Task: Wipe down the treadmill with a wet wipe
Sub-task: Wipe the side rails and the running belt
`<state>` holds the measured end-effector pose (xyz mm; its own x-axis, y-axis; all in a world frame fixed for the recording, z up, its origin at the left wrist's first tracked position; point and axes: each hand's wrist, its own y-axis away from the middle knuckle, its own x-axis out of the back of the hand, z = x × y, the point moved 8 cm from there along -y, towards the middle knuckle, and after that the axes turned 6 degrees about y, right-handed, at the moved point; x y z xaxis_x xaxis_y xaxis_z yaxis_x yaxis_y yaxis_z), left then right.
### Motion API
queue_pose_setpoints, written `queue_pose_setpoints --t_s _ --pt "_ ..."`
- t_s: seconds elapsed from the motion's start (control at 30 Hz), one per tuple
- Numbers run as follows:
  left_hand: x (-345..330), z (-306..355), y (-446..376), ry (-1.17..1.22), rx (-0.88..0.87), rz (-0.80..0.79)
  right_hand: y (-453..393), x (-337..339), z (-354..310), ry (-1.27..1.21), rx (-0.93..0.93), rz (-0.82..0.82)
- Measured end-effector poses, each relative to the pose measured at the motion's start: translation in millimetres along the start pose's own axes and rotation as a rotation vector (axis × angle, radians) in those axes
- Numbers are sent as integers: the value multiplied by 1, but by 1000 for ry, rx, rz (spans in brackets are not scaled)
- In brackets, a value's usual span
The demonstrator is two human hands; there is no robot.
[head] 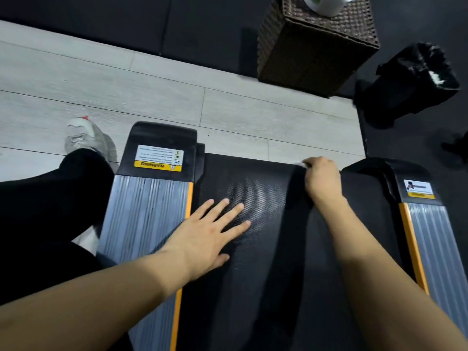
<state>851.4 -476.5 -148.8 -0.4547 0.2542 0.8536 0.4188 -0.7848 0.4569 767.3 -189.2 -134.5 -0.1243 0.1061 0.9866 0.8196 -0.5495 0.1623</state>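
Note:
The treadmill's black textured belt (253,188) runs down the middle of the head view, between two grey ribbed side rails with orange edges. My left hand (205,236) lies flat on the belt near the left rail (144,211), fingers spread and straight. My right hand (321,178) sits at the belt's far end with its fingers curled over a white wet wipe (301,163). Only a small corner of the wipe shows past the knuckles.
A brown wicker box (314,51) with a white wipe tub (326,3) on top stands beyond the belt. A bin lined with a black bag (415,82) is at the right. My leg and grey shoe (86,140) are on the light floor left of the treadmill.

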Motion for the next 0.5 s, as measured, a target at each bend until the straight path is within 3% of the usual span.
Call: queue_pose_setpoints --t_s 0.1,0.23,0.33,0.4,0.5 --pt "-5 -3 21 0 80 45 25 -6 -52 -123 61 31" --pt "-7 0 25 -28 109 83 76 -25 -190 -263 527 -77" --pt "-4 -2 27 -21 88 58 97 -14 -198 -227 676 -20" --pt "-2 -3 27 -21 84 70 91 -8 -159 -184 648 59" --pt "-7 -2 27 -29 76 63 56 -9 -79 -129 223 145"
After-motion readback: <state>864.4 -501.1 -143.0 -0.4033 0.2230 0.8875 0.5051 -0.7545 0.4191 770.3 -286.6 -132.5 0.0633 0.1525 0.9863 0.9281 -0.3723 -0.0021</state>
